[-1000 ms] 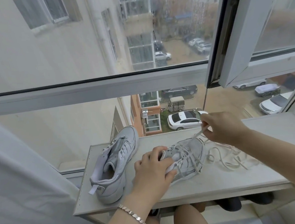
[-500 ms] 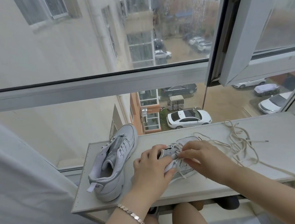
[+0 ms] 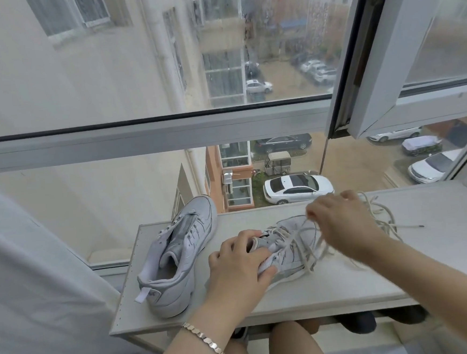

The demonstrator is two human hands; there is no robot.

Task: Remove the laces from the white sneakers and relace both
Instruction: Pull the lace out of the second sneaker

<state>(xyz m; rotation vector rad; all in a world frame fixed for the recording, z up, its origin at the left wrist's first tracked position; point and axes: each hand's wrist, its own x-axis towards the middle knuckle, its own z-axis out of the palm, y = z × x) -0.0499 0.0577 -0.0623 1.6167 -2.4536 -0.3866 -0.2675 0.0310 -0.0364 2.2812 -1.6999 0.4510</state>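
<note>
Since half a second ago the right hand has risen off the tongue of the sneaker and moved toward the far right. Its thumb and forefinger pinch a cream flat lace, which runs taut from the eyelets up to the fingertips. The left hand has stayed put, its fingers curled over the collar of the same shoe and its thumb against the side, gripping it.

Two white leather sneakers lie on the pale grey board in front of the window. The gripped sneaker sits near the middle of the board, closer to the near edge, with its toe pointing to the far right and its lacing loose and crossed. The second sneaker lies by the left edge with its heel toward the near left corner, its toe at the far edge, its tongue bare and its eyelets empty.

A tangled heap of cream lace lies behind the right hand toward the far edge, with one tip trailing right. The strands in it cannot be counted. One silver link bracelet circles the left wrist.
</note>
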